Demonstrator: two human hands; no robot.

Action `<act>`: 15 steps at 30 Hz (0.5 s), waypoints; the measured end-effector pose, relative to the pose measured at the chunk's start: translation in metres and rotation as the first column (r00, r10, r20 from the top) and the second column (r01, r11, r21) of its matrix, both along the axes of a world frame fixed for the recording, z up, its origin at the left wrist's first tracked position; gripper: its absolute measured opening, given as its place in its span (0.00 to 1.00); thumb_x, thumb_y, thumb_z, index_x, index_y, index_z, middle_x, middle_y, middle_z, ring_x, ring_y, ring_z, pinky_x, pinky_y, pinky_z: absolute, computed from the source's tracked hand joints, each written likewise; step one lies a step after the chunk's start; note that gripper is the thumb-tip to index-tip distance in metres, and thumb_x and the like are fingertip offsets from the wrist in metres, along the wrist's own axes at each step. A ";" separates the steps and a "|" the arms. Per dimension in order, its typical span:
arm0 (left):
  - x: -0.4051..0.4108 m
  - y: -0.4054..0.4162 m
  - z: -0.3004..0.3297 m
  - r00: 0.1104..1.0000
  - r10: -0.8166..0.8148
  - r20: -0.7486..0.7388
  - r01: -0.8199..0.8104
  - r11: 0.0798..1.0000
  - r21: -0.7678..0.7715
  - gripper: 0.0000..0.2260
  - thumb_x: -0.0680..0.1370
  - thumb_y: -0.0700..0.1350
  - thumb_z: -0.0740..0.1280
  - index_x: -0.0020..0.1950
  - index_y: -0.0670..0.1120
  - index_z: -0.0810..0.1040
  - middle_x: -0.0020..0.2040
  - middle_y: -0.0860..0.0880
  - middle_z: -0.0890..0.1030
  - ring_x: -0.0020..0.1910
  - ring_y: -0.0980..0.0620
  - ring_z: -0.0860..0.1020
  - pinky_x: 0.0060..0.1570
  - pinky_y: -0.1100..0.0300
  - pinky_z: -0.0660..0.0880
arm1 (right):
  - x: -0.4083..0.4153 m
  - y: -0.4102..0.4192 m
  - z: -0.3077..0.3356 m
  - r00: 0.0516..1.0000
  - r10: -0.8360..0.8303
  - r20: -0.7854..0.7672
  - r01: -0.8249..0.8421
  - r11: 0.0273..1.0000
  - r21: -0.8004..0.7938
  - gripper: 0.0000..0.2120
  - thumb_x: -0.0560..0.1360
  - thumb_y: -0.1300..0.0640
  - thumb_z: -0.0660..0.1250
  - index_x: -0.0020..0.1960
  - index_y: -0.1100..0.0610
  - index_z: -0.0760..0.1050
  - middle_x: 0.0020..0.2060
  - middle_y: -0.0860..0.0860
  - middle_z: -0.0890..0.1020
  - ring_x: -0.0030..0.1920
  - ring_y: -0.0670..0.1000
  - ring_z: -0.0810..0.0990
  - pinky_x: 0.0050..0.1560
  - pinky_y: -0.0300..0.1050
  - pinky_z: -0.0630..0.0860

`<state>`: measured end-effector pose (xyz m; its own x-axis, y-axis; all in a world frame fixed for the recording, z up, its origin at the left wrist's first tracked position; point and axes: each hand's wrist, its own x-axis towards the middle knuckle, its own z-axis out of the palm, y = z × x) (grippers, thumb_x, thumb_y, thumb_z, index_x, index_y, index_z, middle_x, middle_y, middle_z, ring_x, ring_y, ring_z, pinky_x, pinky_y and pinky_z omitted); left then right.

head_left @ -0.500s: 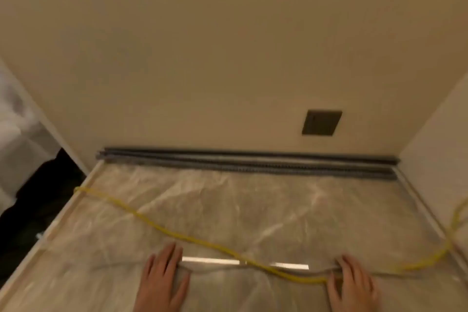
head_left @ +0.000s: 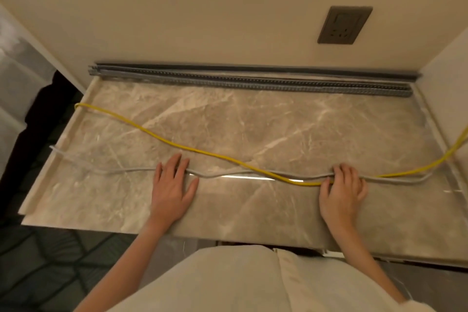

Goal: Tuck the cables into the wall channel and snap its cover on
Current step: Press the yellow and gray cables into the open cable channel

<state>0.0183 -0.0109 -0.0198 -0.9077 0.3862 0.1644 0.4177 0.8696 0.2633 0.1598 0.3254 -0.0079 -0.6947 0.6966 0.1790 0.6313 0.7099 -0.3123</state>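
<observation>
- Two cables lie loose across the near half of the glossy grey-brown marble table: a thin yellow cable and a pale grey cable.
- The yellow cable runs from the table's left edge, slants toward the near right, crosses the grey one between the hands, then climbs off past the right edge.
- The grey cable wavers left to right along the near part of the table.
- The left hand lies flat on the marble, palm down, its fingers straight and slightly spread, resting over the grey cable.
- The right hand sits on both cables where they meet; its fingers are curled over them.
- A long dark grey plastic wall channel with a toothed edge lies at the far edge of the table, against the beige wall, well apart from both cables.
- A dark grey wall socket sits on the wall above the channel's right part.
</observation>
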 end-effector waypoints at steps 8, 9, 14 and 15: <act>-0.024 -0.005 0.005 0.723 0.677 0.140 -0.682 0.665 0.306 0.34 0.77 0.54 0.61 0.75 0.40 0.49 0.74 0.30 0.47 0.74 0.33 0.48 0.73 0.41 0.49 | -0.028 -0.049 -0.003 0.894 0.444 0.056 -0.439 0.894 -0.085 0.23 0.77 0.52 0.51 0.68 0.59 0.70 0.70 0.58 0.71 0.71 0.56 0.67 0.70 0.57 0.58; -0.032 -0.007 0.008 0.643 0.737 0.207 -0.753 0.560 0.347 0.36 0.77 0.52 0.61 0.75 0.37 0.45 0.74 0.28 0.45 0.74 0.32 0.46 0.73 0.41 0.48 | -0.034 -0.058 -0.003 0.848 0.526 0.062 -0.519 0.849 -0.095 0.24 0.78 0.51 0.52 0.69 0.59 0.69 0.70 0.57 0.70 0.72 0.56 0.67 0.70 0.55 0.57; -0.084 -0.021 0.022 0.474 0.774 0.420 -0.815 0.206 0.541 0.37 0.79 0.47 0.59 0.71 0.29 0.38 0.74 0.29 0.41 0.75 0.35 0.43 0.75 0.49 0.45 | -0.064 -0.087 -0.002 0.679 0.733 0.046 -0.727 0.679 -0.098 0.26 0.75 0.53 0.69 0.69 0.60 0.68 0.68 0.60 0.72 0.68 0.60 0.70 0.68 0.55 0.66; -0.096 -0.024 0.024 0.436 0.779 0.451 -0.824 0.144 0.547 0.36 0.79 0.47 0.58 0.71 0.29 0.38 0.74 0.30 0.41 0.75 0.36 0.43 0.75 0.51 0.45 | -0.071 -0.092 0.000 0.666 0.745 0.047 -0.740 0.667 -0.088 0.27 0.74 0.52 0.69 0.69 0.60 0.68 0.67 0.60 0.73 0.67 0.60 0.71 0.66 0.55 0.68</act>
